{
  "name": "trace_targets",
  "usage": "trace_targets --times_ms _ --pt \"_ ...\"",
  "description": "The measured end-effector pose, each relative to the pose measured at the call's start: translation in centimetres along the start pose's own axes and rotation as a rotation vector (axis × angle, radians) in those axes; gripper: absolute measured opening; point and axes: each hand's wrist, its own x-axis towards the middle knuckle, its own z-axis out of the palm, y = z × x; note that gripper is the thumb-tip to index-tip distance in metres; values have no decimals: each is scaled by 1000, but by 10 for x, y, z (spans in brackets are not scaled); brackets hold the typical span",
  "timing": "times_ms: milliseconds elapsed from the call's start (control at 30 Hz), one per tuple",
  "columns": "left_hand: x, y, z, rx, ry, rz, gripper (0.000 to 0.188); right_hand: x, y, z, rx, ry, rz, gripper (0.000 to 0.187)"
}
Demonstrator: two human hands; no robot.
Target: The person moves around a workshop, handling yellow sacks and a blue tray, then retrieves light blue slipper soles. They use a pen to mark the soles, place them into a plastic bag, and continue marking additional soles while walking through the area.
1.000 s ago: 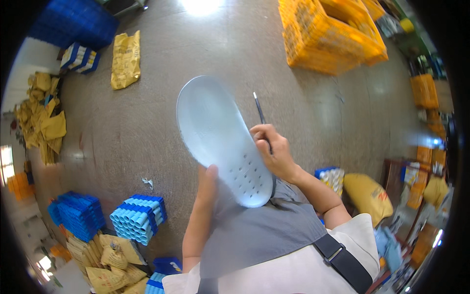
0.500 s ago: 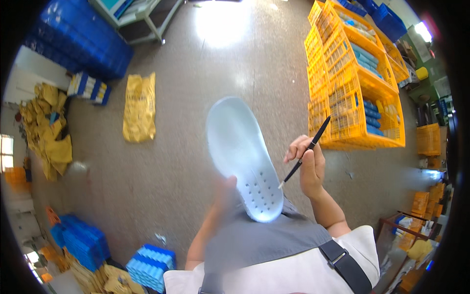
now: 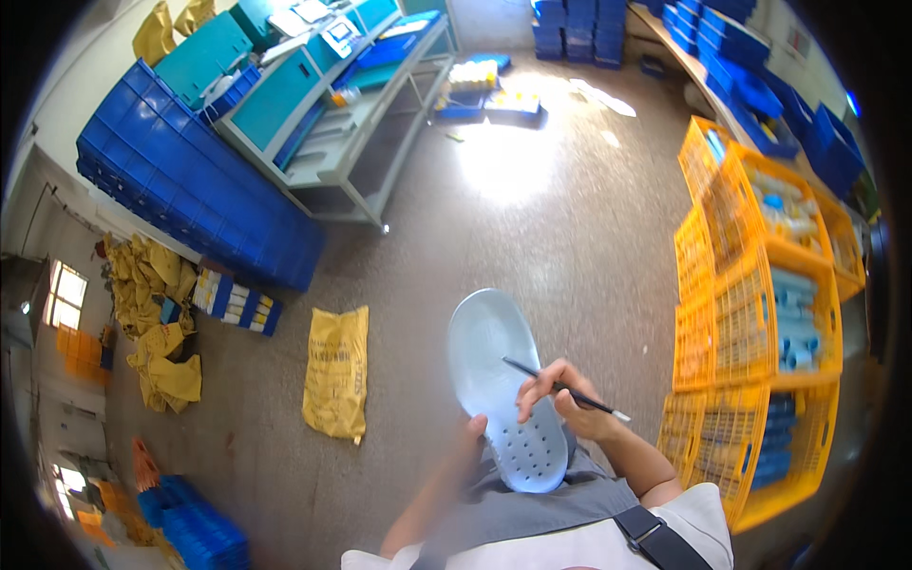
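Observation:
A light blue shoe insole (image 3: 489,328) with a raised rim and rows of small holes in its lower part is held in front of my apron. My left hand (image 3: 473,432), partly blurred, grips its left edge with the thumb on top. My right hand (image 3: 587,410) pinches a slim black pen-like stick (image 3: 521,366) over the insole's right side. The stick's dark end points at the middle of the insole; its white end points away to the lower right. I cannot tell whether the stick touches the surface.
Yellow crates (image 3: 722,332) filled with blue rolled pieces are stacked at the right. A yellow sack (image 3: 335,375) lies on the floor to the left. Blue bins (image 3: 199,190) and a grey-green workbench (image 3: 356,157) stand at the far left. Blue stacked pieces (image 3: 195,522) sit at the lower left.
The view has tipped up, showing more of the room. The stick has turned round: its white tip was at the insole's right edge, and now the dark end is over the insole.

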Motion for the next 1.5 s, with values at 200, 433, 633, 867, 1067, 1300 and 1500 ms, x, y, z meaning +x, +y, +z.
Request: trace_targets --times_ms 200,433,633,867,1067,1300,1500 --pt "212 122 8 -261 -85 110 75 235 57 -130 -484 -41 -36 37" --pt "488 324 24 -206 -167 192 95 517 76 -280 -855 167 -139 5" --pt "704 472 12 105 -190 116 107 713 85 -427 -926 269 -111 9" --pt "995 611 -8 64 -87 288 106 976 161 -619 -794 201 -77 10" --pt "1127 763 -36 -86 65 233 103 1213 189 -702 -543 -15 74 7" --pt "1303 870 -128 -245 149 275 103 1453 290 -767 -620 -190 -84 9" --pt "1479 1012 -215 -244 114 321 102 1673 350 -806 -575 -159 -23 14"
